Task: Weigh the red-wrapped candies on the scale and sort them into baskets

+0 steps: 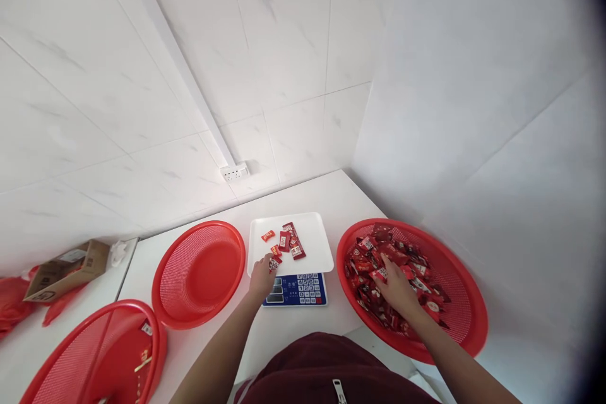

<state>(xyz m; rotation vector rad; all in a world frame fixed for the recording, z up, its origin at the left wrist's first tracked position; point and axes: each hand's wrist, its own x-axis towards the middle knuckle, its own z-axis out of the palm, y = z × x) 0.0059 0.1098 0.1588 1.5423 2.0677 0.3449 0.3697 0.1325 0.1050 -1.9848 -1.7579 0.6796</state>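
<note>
My left hand (263, 278) is at the near left corner of the white scale tray (315, 259), fingers closed on a small red wrapped packet (274, 262). On the tray lie several more red packets, including a long dark red one (294, 241) and a small orange-red one (267, 235). The scale's blue keypad (296, 290) shows below the tray. My right hand (396, 285) reaches into the right red basket (468, 328), among a heap of red packets (392, 252). Its thumb and fingers are around one red packet (380, 274).
Left of the scale stands a red mesh basket (163, 278), with another red basket (158, 334) holding a few items nearer me. Farther left are a cardboard box (95, 262) and red bags (14, 303). A white wall with a power socket (234, 172) is behind the table.
</note>
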